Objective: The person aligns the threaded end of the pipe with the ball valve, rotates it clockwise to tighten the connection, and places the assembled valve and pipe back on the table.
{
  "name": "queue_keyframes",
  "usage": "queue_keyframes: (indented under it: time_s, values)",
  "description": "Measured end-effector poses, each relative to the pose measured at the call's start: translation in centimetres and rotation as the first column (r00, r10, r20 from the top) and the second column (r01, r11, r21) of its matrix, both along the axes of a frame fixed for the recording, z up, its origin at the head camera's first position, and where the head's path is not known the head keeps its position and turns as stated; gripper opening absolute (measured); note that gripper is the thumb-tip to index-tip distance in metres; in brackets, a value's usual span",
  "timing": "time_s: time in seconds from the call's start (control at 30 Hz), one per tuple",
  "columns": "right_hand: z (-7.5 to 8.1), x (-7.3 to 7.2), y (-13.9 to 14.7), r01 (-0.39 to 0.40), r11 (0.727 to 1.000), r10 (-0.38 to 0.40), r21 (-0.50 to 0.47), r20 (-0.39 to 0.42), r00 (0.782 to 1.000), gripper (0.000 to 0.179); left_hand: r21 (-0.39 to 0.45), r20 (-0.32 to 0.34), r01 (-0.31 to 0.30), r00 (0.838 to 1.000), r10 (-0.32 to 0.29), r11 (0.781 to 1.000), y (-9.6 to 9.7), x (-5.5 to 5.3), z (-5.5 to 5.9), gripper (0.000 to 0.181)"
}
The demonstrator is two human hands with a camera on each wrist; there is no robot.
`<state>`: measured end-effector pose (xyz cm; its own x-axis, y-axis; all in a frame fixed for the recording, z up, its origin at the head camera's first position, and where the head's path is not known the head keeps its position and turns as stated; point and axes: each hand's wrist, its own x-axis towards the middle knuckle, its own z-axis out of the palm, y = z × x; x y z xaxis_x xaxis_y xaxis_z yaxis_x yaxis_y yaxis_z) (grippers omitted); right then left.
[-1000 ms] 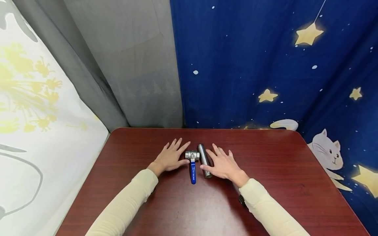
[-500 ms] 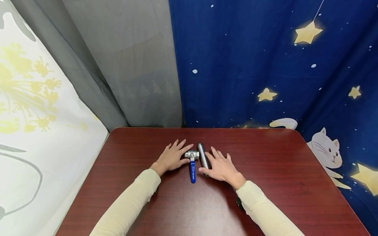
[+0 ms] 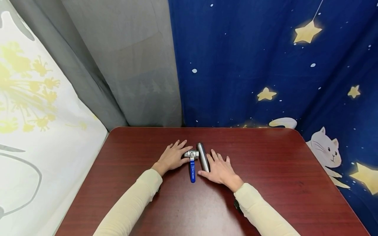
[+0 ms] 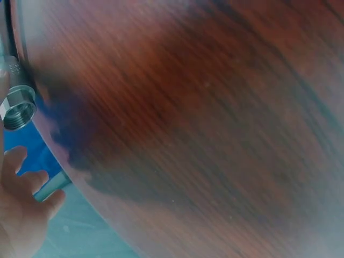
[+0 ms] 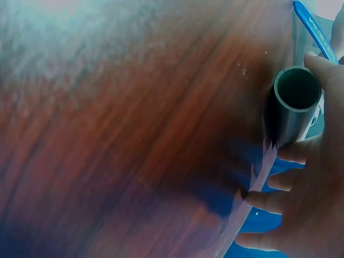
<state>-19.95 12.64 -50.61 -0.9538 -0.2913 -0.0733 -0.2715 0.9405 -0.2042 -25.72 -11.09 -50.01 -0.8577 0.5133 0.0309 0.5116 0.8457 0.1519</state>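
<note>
A metal ball valve (image 3: 192,154) with a long blue lever handle (image 3: 192,172) lies on the table in the head view. Just to its right, slightly slanted, is a plain steel pipe (image 3: 202,153). My left hand (image 3: 172,158) has its fingers spread, thumb and forefinger at the valve's left end. The valve's threaded opening (image 4: 21,112) shows at the left edge of the left wrist view. My right hand (image 3: 221,170) reaches over the near end of the pipe, thumb on its left and straight fingers on its right. In the right wrist view the hollow pipe end (image 5: 284,124) faces the camera.
The dark red wooden table (image 3: 141,139) has rounded far corners. Behind it hang a grey curtain (image 3: 141,65) and a blue star-patterned curtain (image 3: 230,65). A white printed cloth (image 3: 44,157) runs along the left side.
My left hand has shifted slightly right, closer round the valve. My right hand has moved a little left and toward me, over the pipe's near end. Valve and pipe stay in place.
</note>
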Motion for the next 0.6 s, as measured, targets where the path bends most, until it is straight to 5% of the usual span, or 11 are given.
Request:
queue_keyframes:
  time_s: [0.6]
  values:
    - [-1.0, 0.07, -0.61, 0.038, 0.999, -0.038, -0.001, 0.003, 0.999, 0.097, 0.006, 0.002, -0.054, 0.999, 0.054, 0.999, 0.78, -0.04, -0.84, 0.063]
